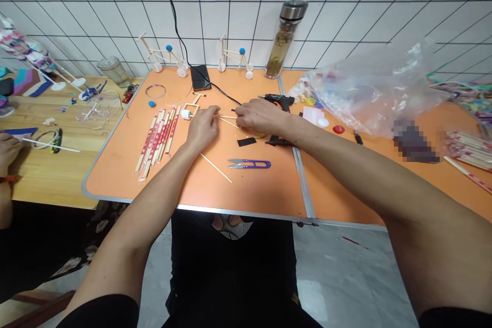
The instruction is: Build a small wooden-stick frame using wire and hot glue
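Near the middle of the orange table, my left hand [203,125] is closed, its fingertips pinching the ends of thin wooden sticks [228,121]. My right hand [257,116] meets the other ends with bent, closed fingers, which partly hide them. Left of my left hand stands a small stick frame [192,108] with a white wheel [186,114]. One loose stick [216,167] lies in front, beside purple-handled thread snips [249,164]. A black strip [246,142] is just below my right hand, and a black glue gun [280,101] sits behind my right wrist.
Packaged chopsticks [157,141] lie at left. Two stick bicycle models [234,58] and a phone [200,78] are at the back, near a tall tea bottle [284,41]. A clear plastic bag [369,92] covers the right side. Another person's hand [9,151] is at far left.
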Motion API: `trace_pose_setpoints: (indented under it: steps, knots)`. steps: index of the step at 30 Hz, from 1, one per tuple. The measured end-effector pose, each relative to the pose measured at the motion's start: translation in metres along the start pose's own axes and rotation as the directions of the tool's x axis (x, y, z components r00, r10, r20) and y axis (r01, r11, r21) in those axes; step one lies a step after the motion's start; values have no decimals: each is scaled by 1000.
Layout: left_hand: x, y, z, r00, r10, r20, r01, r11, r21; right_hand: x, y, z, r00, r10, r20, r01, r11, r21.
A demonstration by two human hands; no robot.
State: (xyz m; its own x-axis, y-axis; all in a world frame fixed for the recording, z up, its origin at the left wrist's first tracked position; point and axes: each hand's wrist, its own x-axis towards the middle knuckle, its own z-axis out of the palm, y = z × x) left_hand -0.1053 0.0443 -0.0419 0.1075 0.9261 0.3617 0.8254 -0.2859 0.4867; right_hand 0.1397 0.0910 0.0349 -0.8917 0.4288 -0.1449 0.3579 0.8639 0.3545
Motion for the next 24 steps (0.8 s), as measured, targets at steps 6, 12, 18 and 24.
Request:
trace_pose_setpoints:
  steps: [6, 12, 18, 24]
  knots:
    - [0, -1, -1, 1000, 0, 1, 0, 999, -43, 2, 1, -2, 999, -38, -38, 39, 999, 26]
    - [1, 0, -2, 1000, -14, 5, 15, 998, -53, 6, 4, 3, 992, -124, -38, 123, 992, -21]
    - [1, 1, -2, 1000, -17, 16, 17, 999, -37, 8, 8, 9, 984, -150, -91, 153, 988, 28]
    - [1, 0, -1, 1000, -15, 3, 15, 999, -32, 8, 12, 13, 975, -187, -124, 194, 980, 43]
